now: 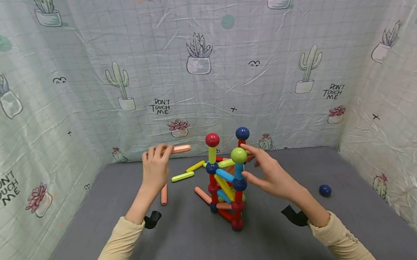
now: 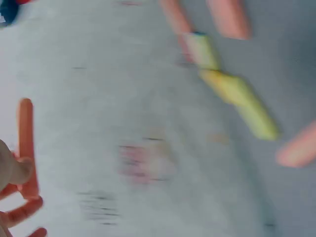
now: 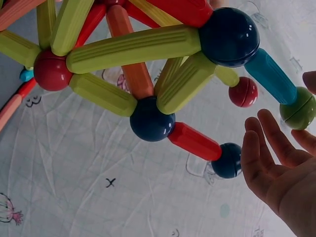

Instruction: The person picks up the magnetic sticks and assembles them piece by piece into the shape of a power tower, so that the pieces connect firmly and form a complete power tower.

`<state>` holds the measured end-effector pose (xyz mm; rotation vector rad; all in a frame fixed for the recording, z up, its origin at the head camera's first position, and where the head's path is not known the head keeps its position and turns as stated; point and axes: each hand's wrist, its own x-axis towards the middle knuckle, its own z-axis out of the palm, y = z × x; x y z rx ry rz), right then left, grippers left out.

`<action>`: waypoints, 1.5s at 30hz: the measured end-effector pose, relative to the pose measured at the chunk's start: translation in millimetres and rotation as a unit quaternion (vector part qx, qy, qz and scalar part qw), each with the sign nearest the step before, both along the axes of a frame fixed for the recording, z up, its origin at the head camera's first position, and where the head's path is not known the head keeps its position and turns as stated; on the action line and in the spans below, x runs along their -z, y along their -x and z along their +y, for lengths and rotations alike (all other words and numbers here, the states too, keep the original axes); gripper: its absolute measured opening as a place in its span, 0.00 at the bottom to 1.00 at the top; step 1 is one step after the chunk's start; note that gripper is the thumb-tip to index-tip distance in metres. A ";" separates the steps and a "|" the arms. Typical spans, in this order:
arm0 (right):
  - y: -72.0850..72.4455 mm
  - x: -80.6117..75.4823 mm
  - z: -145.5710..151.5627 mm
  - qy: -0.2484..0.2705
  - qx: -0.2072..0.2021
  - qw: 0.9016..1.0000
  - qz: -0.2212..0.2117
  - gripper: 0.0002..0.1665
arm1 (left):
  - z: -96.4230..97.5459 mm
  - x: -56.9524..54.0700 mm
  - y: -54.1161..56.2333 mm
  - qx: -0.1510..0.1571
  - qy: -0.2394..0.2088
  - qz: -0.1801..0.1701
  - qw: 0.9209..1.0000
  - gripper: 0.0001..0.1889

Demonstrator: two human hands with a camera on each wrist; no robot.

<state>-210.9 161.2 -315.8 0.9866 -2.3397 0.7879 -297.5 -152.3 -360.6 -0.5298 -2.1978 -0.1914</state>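
Up at the left, my left hand (image 1: 155,166) pinches a salmon-orange stick (image 1: 181,149) between thumb and fingers; the left wrist view shows the same stick (image 2: 27,148) standing out past the thumb. To the right, a tower of coloured sticks and balls stands upright, with a red ball (image 1: 212,140), a dark blue ball (image 1: 242,133) and a green ball (image 1: 239,155) on top. My right hand (image 1: 271,175) is beside the green ball, its fingers spread and the thumb apart from the index finger. In the right wrist view the green ball (image 3: 298,108) lies between thumb and index finger.
Loose on the grey table (image 1: 190,243) are a lime stick (image 1: 183,176), a yellow stick (image 1: 195,166) and orange sticks, one (image 1: 164,194) near the left forearm. A dark blue ball (image 1: 325,190) lies at the right. A cactus-print curtain (image 1: 204,96) encloses the back and sides.
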 end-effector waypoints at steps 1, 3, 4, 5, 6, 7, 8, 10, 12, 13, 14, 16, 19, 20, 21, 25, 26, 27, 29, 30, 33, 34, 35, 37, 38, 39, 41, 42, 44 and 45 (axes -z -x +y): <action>-0.1 -0.2 0.0 0.000 -0.001 1.000 -0.001 0.41 | 3.1 -11.2 -4.2 0.022 -0.012 0.025 0.999 0.23; -0.2 -0.4 -0.2 0.001 -0.003 1.000 -0.002 0.40 | 10.2 -30.8 -15.0 0.069 -0.025 0.069 0.995 0.26; -0.1 -0.5 -0.4 0.001 -0.004 1.000 -0.003 0.40 | 14.1 -39.1 -21.3 0.092 -0.025 0.089 0.991 0.26; 0.0 -0.4 -0.4 0.000 -0.005 1.000 -0.003 0.40 | 18.4 -45.9 -27.4 0.112 -0.019 0.107 0.988 0.26; 0.2 -0.4 -0.4 0.000 -0.005 1.000 -0.003 0.40 | 22.9 -51.5 -33.1 0.130 -0.009 0.123 0.984 0.24; 0.4 -0.4 -0.5 0.000 -0.005 1.000 -0.002 0.40 | 27.4 -55.3 -38.3 0.142 0.008 0.134 0.981 0.22; 0.6 -0.6 -0.5 -0.001 -0.005 1.000 -0.002 0.40 | 32.2 -58.0 -42.9 0.149 0.030 0.144 0.978 0.20; 0.8 -0.8 -0.4 0.000 -0.004 1.000 -0.003 0.40 | 42.0 -59.7 -48.8 0.159 0.077 0.161 0.971 0.16; 1.1 -1.2 -0.3 0.000 -0.003 1.000 -0.002 0.40 | 50.8 -57.1 -50.8 0.161 0.124 0.169 0.964 0.15; 1.1 -1.3 -0.3 0.000 -0.004 1.000 -0.001 0.40 | 54.8 -55.1 -51.1 0.161 0.144 0.171 0.961 0.15; 1.2 -1.4 -0.3 0.000 -0.005 1.000 -0.001 0.40 | 58.5 -53.3 -51.3 0.163 0.160 0.174 0.958 0.16; 1.3 -1.2 -0.1 -0.001 -0.007 1.000 0.003 0.40 | 64.6 -49.7 -50.3 0.172 0.183 0.172 0.952 0.17; 1.9 -0.8 0.1 -0.002 -0.012 1.000 0.011 0.40 | 71.2 -46.4 -48.0 0.181 0.210 0.169 0.946 0.18; 2.1 -0.5 0.2 -0.002 -0.014 1.000 0.013 0.39 | 72.6 -46.1 -47.1 0.183 0.215 0.168 0.944 0.18; 2.3 -0.3 0.4 -0.001 -0.015 1.000 0.015 0.39 | 73.8 -46.1 -45.8 0.184 0.220 0.167 0.943 0.18; 2.5 0.1 1.1 -0.001 -0.016 1.000 0.017 0.38 | 75.9 -48.0 -41.0 0.177 0.233 0.175 0.940 0.18; 2.5 0.0 1.3 0.000 -0.017 1.000 0.017 0.38 | 76.0 -48.9 -39.9 0.174 0.236 0.178 0.939 0.18; 2.5 0.0 1.3 0.000 -0.017 1.000 0.018 0.38 | 76.4 -49.4 -38.6 0.171 0.241 0.183 0.938 0.18; 2.4 -0.2 1.3 0.000 -0.016 1.000 0.019 0.39 | 77.2 -50.3 -36.2 0.164 0.246 0.191 0.936 0.18; 2.4 -0.3 1.3 0.001 -0.016 1.000 0.019 0.39 | 77.8 -50.4 -34.8 0.161 0.247 0.195 0.935 0.18; 2.9 -0.3 1.1 0.001 -0.016 1.000 0.020 0.39 | 80.6 -50.6 -30.9 0.158 0.238 0.201 0.937 0.17; 2.9 -0.4 1.1 0.001 -0.015 1.000 0.021 0.39 | 81.7 -50.3 -29.6 0.159 0.233 0.200 0.938 0.16; 3.0 -0.5 1.1 0.000 -0.015 1.000 0.021 0.39 | 82.8 -50.1 -28.3 0.159 0.227 0.200 0.940 0.16; 2.6 -0.9 0.9 -0.001 -0.013 1.000 0.019 0.40 | 84.9 -49.4 -26.1 0.160 0.216 0.200 0.942 0.16; 2.4 -1.0 0.9 -0.002 -0.012 1.000 0.017 0.40 | 85.6 -49.0 -25.5 0.160 0.211 0.199 0.944 0.17; 2.0 -1.2 0.8 -0.002 -0.011 1.000 0.015 0.40 | 85.9 -48.4 -25.3 0.162 0.205 0.197 0.945 0.17; 1.5 -1.0 1.2 -0.001 -0.010 1.000 0.009 0.40 | 85.2 -45.7 -26.0 0.170 0.180 0.192 0.950 0.20; 1.2 -0.6 1.7 0.000 -0.009 1.000 0.007 0.39 | 84.7 -43.7 -27.2 0.177 0.161 0.188 0.953 0.21; 2.4 2.1 4.0 0.008 -0.008 1.000 0.006 0.38 | 84.6 -38.1 -32.9 0.198 0.104 0.177 0.958 0.21; 3.9 4.0 5.6 0.016 -0.006 1.000 0.006 0.38 | 85.6 -33.8 -36.9 0.212 0.065 0.168 0.961 0.19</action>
